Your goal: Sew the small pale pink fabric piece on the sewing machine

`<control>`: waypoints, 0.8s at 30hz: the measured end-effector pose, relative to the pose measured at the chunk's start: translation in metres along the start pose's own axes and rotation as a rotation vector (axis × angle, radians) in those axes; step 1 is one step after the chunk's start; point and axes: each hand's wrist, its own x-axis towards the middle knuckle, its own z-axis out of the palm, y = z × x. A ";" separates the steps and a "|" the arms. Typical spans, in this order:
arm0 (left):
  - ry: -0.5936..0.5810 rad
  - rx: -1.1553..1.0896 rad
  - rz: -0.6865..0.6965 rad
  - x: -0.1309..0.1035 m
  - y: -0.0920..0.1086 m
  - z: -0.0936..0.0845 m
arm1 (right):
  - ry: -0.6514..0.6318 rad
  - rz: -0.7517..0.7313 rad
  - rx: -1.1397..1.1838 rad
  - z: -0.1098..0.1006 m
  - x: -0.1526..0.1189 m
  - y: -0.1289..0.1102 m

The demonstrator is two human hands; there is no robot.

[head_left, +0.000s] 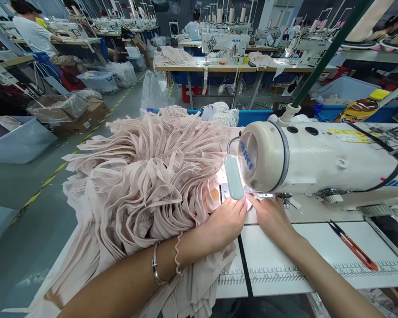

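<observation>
A white sewing machine (318, 159) stands on the white table (301, 260). A big heap of pale pink strappy garments (146, 176) lies to its left. My left hand (227, 223) rests on pink fabric at the edge of the heap, fingers pressing it flat just under the machine's small lamp (234, 177). My right hand (272, 216) lies beside it with fingertips on the same piece by the needle area. The needle itself is hidden behind the machine head.
An orange thread snip (351, 245) lies on the table to the right. Ruler markings run along the table's front edge. Grey bins (16, 139), boxes and an aisle with a yellow line are to the left. Other people sit at machines further back.
</observation>
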 end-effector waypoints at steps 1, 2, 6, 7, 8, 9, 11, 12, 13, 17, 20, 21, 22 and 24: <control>-0.002 0.014 0.006 -0.001 0.000 -0.004 | 0.018 -0.005 0.012 0.000 0.000 0.000; -0.007 0.030 0.012 -0.002 0.000 -0.008 | 0.041 -0.011 0.030 0.000 0.000 -0.001; -0.042 0.072 0.013 -0.007 -0.006 -0.019 | 0.160 -0.018 0.176 0.002 -0.006 0.000; -0.043 0.064 0.008 -0.009 -0.010 -0.019 | 0.181 -0.016 0.224 0.003 -0.008 0.000; -0.035 0.047 0.004 -0.010 -0.014 -0.017 | 0.198 -0.012 0.265 0.003 -0.010 0.000; -0.022 0.020 0.006 -0.011 -0.018 -0.015 | 0.210 -0.009 0.295 0.004 -0.012 0.000; 0.005 -0.035 0.022 -0.013 -0.025 -0.010 | 0.219 -0.012 0.316 0.004 -0.014 0.000; 0.017 -0.056 0.027 -0.013 -0.027 -0.008 | 0.216 -0.020 0.313 0.004 -0.015 0.000; 0.025 -0.069 0.027 -0.012 -0.029 -0.006 | 0.208 -0.031 0.304 0.004 -0.015 0.000; 0.036 -0.082 0.001 -0.009 -0.030 -0.008 | 0.179 -0.056 0.227 0.007 -0.016 0.001; 0.033 -0.082 -0.021 -0.006 -0.028 -0.014 | 0.189 -0.054 0.187 0.010 -0.016 0.001; 0.031 -0.086 -0.033 -0.005 -0.028 -0.016 | 0.189 -0.056 0.184 0.010 -0.016 0.001; 0.026 -0.091 -0.047 -0.003 -0.028 -0.018 | 0.190 -0.058 0.184 0.010 -0.016 0.000; 0.006 -0.102 -0.065 0.000 -0.028 -0.019 | 0.200 -0.062 0.186 0.008 -0.016 -0.001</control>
